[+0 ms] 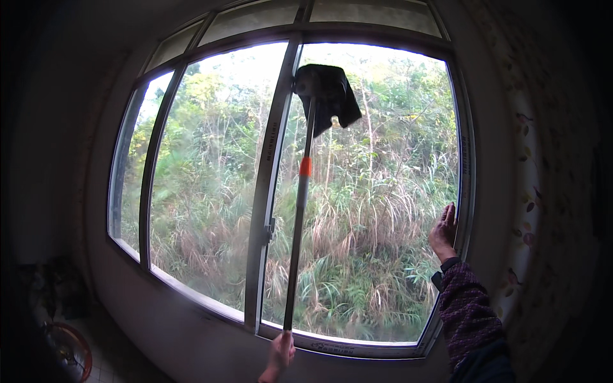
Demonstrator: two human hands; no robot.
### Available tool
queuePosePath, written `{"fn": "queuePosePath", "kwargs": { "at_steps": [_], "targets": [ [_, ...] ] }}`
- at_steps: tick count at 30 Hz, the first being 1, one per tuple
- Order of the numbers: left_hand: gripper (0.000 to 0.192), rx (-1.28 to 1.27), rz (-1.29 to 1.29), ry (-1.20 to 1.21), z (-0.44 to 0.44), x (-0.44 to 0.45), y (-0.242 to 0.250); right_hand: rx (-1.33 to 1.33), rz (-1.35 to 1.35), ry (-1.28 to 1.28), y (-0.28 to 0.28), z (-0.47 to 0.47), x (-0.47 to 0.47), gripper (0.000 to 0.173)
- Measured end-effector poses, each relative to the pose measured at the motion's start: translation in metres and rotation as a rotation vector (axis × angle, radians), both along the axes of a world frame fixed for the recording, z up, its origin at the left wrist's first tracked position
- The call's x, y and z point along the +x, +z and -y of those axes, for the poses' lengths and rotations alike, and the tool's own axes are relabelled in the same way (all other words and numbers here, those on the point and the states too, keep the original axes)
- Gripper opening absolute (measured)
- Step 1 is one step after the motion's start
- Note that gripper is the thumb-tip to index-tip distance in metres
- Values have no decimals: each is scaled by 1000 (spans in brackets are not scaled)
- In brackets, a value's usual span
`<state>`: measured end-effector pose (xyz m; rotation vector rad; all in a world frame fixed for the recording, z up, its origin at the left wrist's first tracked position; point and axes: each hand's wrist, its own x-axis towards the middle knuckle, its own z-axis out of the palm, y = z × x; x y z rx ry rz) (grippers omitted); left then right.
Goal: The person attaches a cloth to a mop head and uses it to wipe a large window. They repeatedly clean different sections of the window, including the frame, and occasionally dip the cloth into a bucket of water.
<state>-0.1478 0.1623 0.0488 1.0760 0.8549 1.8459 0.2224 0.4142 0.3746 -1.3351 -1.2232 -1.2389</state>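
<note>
My left hand (280, 353) is closed around the lower end of a long telescopic pole (295, 249), which has an orange and white collar. A dark cloth (330, 91) hangs over the pole's head, high against the right-hand window pane (383, 191), beside the middle upright of the frame. My right hand (444, 232) is raised at the right side of the window frame, fingers together and pointing up, with nothing seen in it. Its palm is turned away, so whether it touches the frame or the glass is hard to tell.
The sliding window's middle upright (268, 182) carries a latch (270, 230). A patterned curtain (527, 201) hangs at the right. At the lower left, a round reddish-rimmed basin (86, 352) stands near floor tiles. Trees and tall grass show outside.
</note>
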Motion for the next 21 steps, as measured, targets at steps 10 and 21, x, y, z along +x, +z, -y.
{"fn": "queuePosePath", "kwargs": {
  "at_steps": [10, 21],
  "targets": [
    [38, -24, -386, 359, 85, 16, -199, -143, -10, 193, 4, 17, 9, 75],
    [45, -5, -295, 140, 53, 0, -116, -228, -57, 205, 8, 22, 8, 77]
  ]
}}
